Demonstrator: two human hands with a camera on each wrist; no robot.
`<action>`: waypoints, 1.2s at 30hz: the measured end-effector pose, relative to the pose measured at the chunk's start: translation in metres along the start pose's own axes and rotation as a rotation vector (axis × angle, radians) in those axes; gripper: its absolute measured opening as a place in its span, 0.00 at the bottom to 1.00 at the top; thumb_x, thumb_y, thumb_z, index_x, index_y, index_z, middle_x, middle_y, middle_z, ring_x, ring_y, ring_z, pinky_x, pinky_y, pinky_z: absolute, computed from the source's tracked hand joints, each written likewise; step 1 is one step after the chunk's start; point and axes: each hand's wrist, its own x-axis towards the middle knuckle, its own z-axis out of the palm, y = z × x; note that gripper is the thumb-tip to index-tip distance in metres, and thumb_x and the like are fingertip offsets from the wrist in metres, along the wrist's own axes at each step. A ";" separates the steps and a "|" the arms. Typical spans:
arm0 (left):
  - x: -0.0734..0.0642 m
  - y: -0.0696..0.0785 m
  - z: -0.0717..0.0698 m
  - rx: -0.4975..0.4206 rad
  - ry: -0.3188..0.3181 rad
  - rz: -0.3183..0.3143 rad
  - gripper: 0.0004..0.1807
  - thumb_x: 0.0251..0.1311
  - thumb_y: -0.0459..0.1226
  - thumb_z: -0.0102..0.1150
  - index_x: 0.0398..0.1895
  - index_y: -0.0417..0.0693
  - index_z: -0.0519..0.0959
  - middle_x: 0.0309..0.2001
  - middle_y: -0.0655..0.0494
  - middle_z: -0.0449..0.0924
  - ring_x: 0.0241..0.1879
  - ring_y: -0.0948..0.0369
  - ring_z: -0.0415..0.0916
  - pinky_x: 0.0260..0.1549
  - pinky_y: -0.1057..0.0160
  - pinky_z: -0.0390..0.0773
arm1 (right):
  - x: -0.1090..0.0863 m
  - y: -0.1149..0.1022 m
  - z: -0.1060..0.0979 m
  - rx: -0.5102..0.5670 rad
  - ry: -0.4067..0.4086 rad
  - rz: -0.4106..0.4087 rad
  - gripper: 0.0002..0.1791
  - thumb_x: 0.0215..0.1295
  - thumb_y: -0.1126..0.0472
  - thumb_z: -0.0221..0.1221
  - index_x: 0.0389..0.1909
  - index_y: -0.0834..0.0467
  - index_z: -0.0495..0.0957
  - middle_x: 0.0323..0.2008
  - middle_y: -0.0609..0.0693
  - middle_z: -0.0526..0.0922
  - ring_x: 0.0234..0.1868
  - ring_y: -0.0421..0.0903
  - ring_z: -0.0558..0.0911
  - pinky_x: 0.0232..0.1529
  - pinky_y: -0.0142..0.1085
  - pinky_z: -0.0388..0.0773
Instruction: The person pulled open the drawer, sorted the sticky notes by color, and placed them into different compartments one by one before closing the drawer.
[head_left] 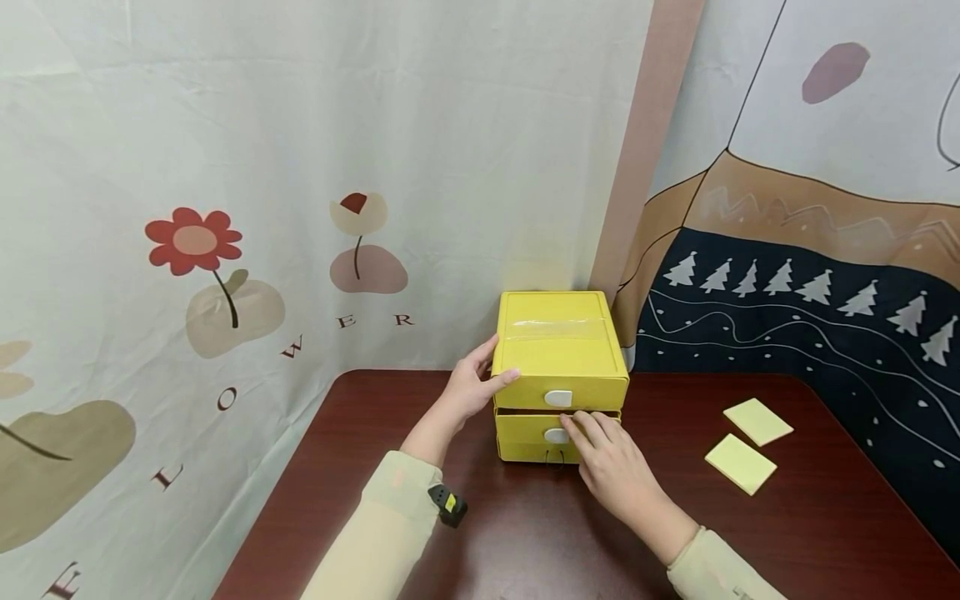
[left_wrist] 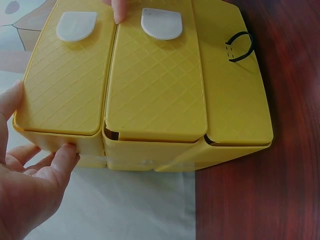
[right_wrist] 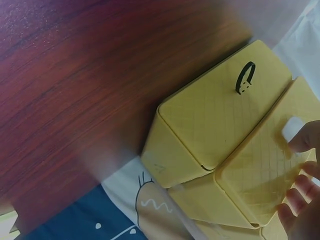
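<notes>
Two pale sleeves (head_left: 382,533) stretch across the table (head_left: 495,558) from its near side, a black device (head_left: 448,505) at the left cuff. Beyond them stands the yellow box (head_left: 551,354), right of the middle of the table and back by the far edge. It has a top drawer (head_left: 525,392), a middle drawer (head_left: 517,437) and a bottom drawer (left_wrist: 232,100) with a black loop (left_wrist: 252,44).

Moving the middle drawer looks like the step in hand: its front stands slightly proud, with a dark gap along its upper edge. Whether it is on its way out or in, I cannot tell. Either way, the next move seems to call for a steady box and a straight push or pull, so that the drawer does not skew.

At the box's upper left corner the left hand (head_left: 468,387) is clamped, thumb and fingers well apart, with fingertips against the side wall. Thumb and fingers of the right hand (head_left: 611,462) are closer together, pinching the middle drawer's upper edge beside its white tab (head_left: 557,436).

One note (head_left: 758,422) lies toward the table's far right corner, a second note (head_left: 741,464) just in front.
</notes>
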 end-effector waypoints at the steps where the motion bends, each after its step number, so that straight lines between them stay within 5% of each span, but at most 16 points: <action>1: 0.000 0.000 0.000 0.000 -0.001 0.000 0.43 0.58 0.46 0.64 0.74 0.54 0.53 0.73 0.55 0.54 0.71 0.55 0.54 0.66 0.53 0.61 | 0.000 0.000 0.000 0.003 0.000 -0.002 0.36 0.41 0.66 0.64 0.59 0.57 0.74 0.52 0.56 0.74 0.49 0.56 0.74 0.49 0.47 0.75; 36: -0.001 0.001 0.000 -0.003 0.007 0.018 0.43 0.58 0.44 0.64 0.74 0.51 0.54 0.73 0.52 0.55 0.71 0.53 0.55 0.65 0.52 0.63 | 0.001 -0.004 0.013 -0.040 -0.082 0.014 0.35 0.45 0.64 0.55 0.62 0.63 0.71 0.52 0.57 0.73 0.50 0.56 0.71 0.57 0.46 0.68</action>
